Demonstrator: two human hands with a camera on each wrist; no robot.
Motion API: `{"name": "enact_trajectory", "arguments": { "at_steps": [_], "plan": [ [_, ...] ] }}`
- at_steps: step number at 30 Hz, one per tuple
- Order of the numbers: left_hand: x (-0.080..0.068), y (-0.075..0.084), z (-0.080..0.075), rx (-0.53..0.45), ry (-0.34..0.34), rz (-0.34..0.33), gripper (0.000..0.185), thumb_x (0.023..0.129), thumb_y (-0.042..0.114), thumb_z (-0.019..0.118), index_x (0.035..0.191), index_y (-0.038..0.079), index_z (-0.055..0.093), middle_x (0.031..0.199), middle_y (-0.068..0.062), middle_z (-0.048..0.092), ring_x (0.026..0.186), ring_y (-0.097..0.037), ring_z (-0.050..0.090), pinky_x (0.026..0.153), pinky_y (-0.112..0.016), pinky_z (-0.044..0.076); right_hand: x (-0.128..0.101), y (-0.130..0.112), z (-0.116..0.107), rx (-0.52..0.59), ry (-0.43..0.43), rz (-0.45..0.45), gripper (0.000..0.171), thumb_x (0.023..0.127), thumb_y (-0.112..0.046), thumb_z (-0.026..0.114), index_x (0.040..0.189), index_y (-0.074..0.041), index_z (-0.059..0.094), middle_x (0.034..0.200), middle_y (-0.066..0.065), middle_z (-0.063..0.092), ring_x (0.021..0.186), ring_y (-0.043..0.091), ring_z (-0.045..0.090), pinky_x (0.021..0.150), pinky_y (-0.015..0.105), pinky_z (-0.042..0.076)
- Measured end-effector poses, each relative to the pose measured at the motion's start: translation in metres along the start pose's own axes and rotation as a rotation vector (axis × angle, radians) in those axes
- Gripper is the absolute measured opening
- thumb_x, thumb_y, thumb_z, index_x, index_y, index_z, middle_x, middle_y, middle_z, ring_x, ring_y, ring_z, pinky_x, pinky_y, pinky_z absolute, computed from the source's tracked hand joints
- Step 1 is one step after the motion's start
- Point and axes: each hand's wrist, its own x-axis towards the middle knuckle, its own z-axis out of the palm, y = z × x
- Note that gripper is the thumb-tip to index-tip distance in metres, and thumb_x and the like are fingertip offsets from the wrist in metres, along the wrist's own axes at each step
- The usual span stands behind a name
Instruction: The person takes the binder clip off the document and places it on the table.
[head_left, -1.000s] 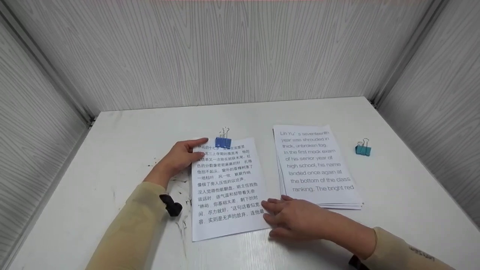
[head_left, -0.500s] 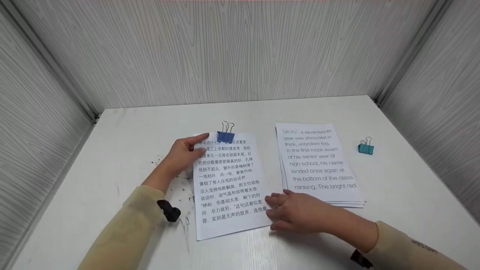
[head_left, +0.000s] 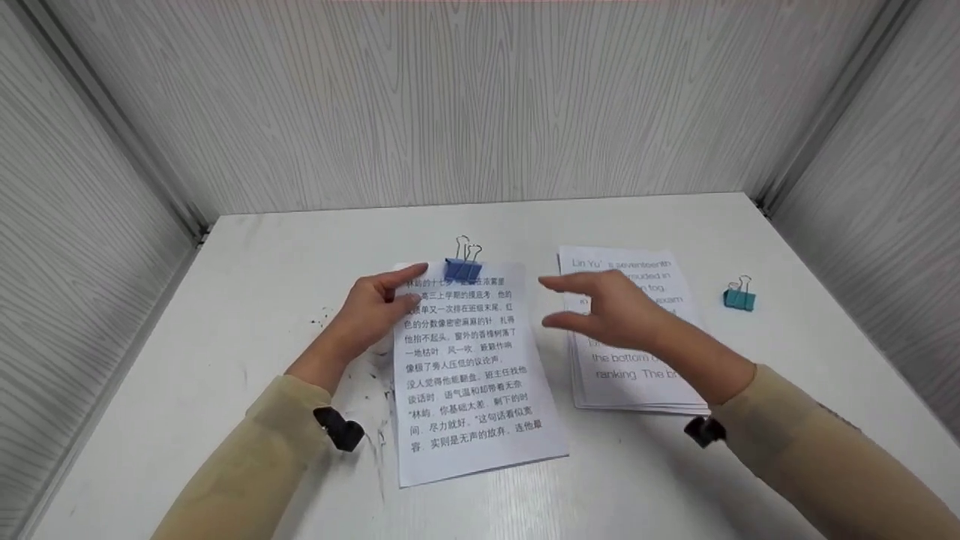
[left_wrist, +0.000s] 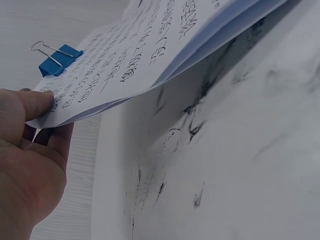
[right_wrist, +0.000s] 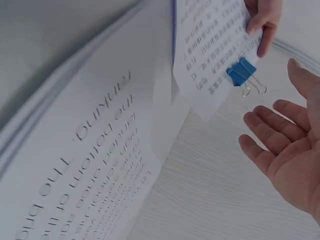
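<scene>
Beige sleeves (head_left: pixel 255 442) cover both arms, with what look like black wrist straps (head_left: pixel 339 429).

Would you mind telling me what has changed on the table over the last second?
The right hand has lifted off the bottom right corner of the clipped Chinese sheets and moved up and away from the person; it now hovers open above the English stack, fingers toward the blue binder clip. The left hand still pinches the sheets' top left corner. The teal binder clip lies untouched.
</scene>
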Motion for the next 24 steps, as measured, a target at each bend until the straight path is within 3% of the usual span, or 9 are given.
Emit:
{"name": "enact_trajectory", "arguments": {
  "at_steps": [4,7,15,24],
  "plan": [
    [0.0,0.003,0.002,-0.02,-0.018,0.033,0.051,0.105,0.009,0.067,0.151,0.028,0.062,0.134,-0.006,0.071,0.098,-0.026,0.074,0.073,-0.026,0.058,0.031,0.007,-0.013,0.154,0.09,-0.019,0.061,0.095,-0.033,0.083,0.149,-0.011,0.063,0.143,0.007,0.068,0.132,0.024,0.063,0.11,0.046,0.05],
    [-0.001,0.004,0.003,-0.04,-0.024,0.05,0.05,0.104,0.008,0.067,0.151,0.027,0.062,0.133,-0.006,0.072,0.098,-0.027,0.074,0.074,-0.026,0.059,0.052,0.011,-0.017,0.256,0.105,-0.02,0.061,0.095,-0.03,0.084,0.149,-0.011,0.062,0.141,0.006,0.068,0.131,0.023,0.063,0.11,0.041,0.049],
    [-0.005,0.005,0.007,-0.066,-0.046,0.052,0.051,0.105,0.008,0.067,0.153,0.024,0.06,0.135,-0.003,0.071,0.103,-0.027,0.075,0.077,-0.027,0.06,0.09,0.023,-0.012,0.497,0.067,-0.004,0.067,0.094,-0.025,0.084,0.153,-0.009,0.056,0.147,0.009,0.063,0.14,0.025,0.055,0.114,0.044,0.046],
    [-0.009,0.015,0.008,-0.075,-0.076,0.082,0.051,0.105,0.008,0.066,0.153,0.024,0.061,0.135,-0.003,0.072,0.105,-0.028,0.075,0.08,-0.03,0.062,0.112,0.021,0.0,0.602,-0.02,0.036,0.068,0.097,-0.024,0.081,0.157,-0.012,0.052,0.151,0.004,0.06,0.142,0.018,0.052,0.12,0.041,0.04]
  ]
}}
